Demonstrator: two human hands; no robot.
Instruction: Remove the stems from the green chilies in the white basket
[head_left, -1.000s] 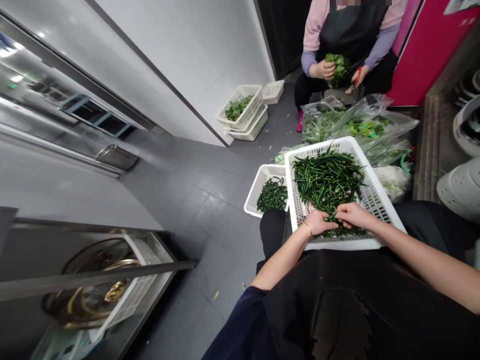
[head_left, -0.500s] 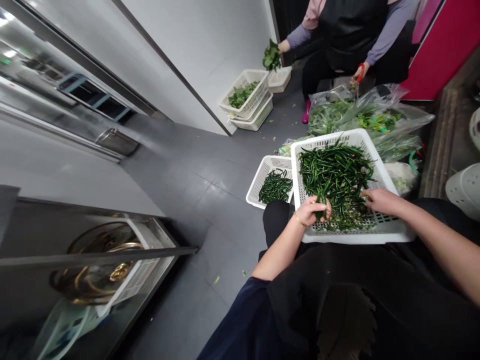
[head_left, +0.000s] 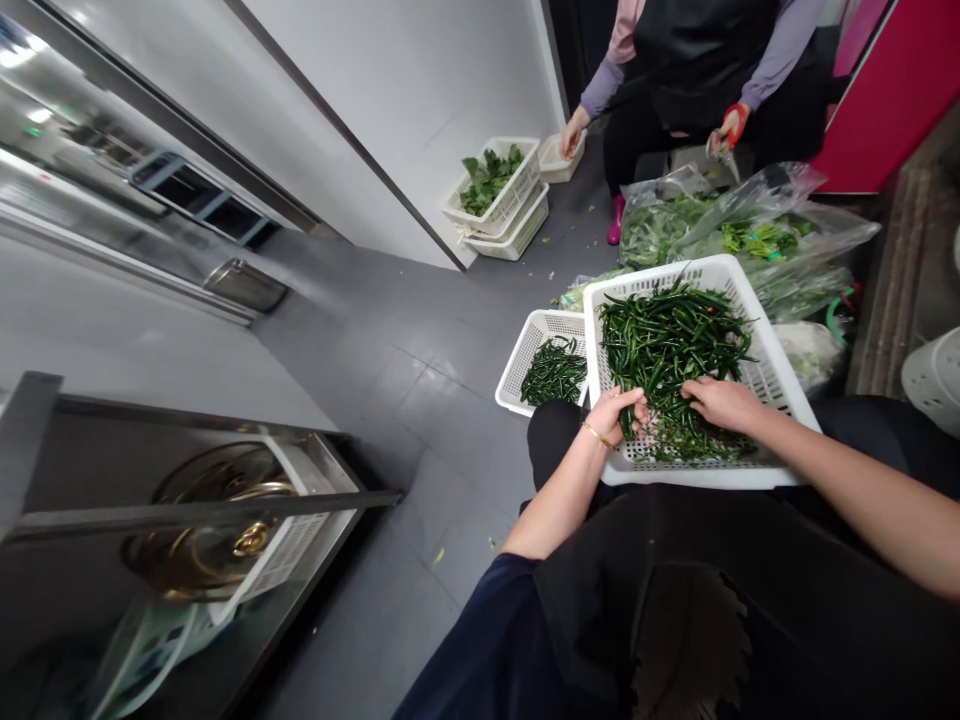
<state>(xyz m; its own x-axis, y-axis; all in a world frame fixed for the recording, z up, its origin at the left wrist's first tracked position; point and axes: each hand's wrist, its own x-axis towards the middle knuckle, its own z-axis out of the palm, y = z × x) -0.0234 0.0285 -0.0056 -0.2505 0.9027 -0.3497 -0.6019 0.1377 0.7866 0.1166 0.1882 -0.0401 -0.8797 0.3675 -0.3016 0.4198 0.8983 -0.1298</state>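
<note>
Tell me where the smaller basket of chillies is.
Head view, right of centre: the smaller basket sits on the floor beside the left side of the large chilli basket, just beyond the left hand.

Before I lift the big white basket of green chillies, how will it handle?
The big white basket looks like stiff perforated plastic, probably light. Its green chillies lie loose and heaped, so tilting would likely shift them.

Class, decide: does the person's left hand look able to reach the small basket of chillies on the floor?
Probably yes: the left hand sits at the large basket's left edge, and the small basket lies just beside it, open-topped, with nothing between.
</note>
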